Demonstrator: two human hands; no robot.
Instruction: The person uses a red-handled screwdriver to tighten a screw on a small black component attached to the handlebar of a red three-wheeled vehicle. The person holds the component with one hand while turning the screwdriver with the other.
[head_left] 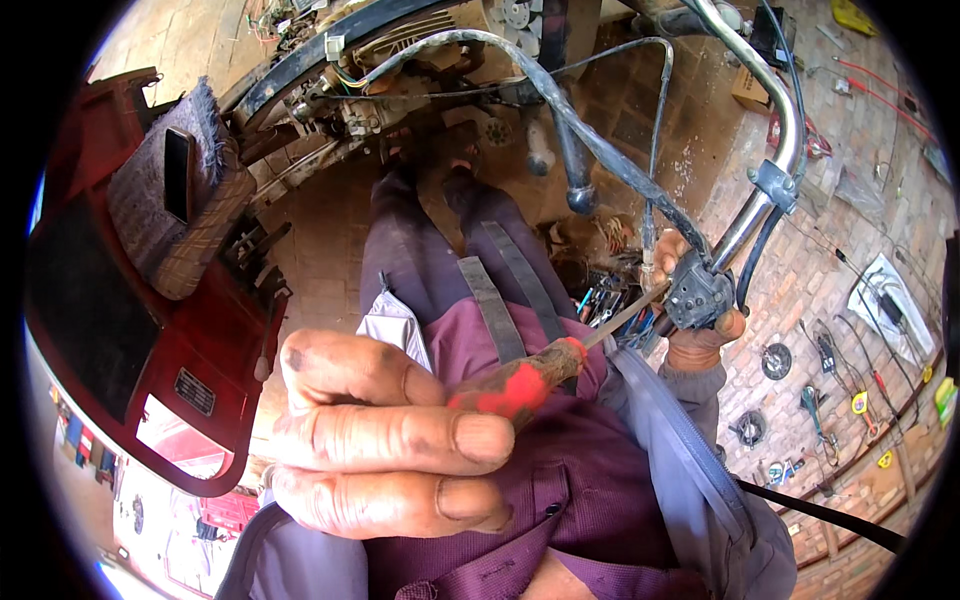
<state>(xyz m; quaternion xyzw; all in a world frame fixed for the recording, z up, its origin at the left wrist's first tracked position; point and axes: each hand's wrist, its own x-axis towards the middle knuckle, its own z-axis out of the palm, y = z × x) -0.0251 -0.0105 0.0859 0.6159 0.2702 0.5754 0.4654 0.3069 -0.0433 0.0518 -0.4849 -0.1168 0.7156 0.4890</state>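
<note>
My left hand (395,440) grips a screwdriver (530,383) with a worn red and dark handle. Its metal shaft points up and right, and the tip reaches the edge of a black handlebar switch housing (699,290). Whether the tip sits in a screw is too small to tell. My right hand (697,345) is closed round that housing, thumb below and fingertips on its far left side. The housing is at the lower end of a chrome handlebar (788,135), beside a dark clamp (773,186). A thick wrapped cable (590,135) runs from it toward the frame.
A red vehicle body (200,370) stands at the left, with a phone (178,175) lying on its cloth-covered seat. The bare frame and engine parts (370,105) are ahead. Several tools, wires and a white bag (893,305) lie on the brick floor at right.
</note>
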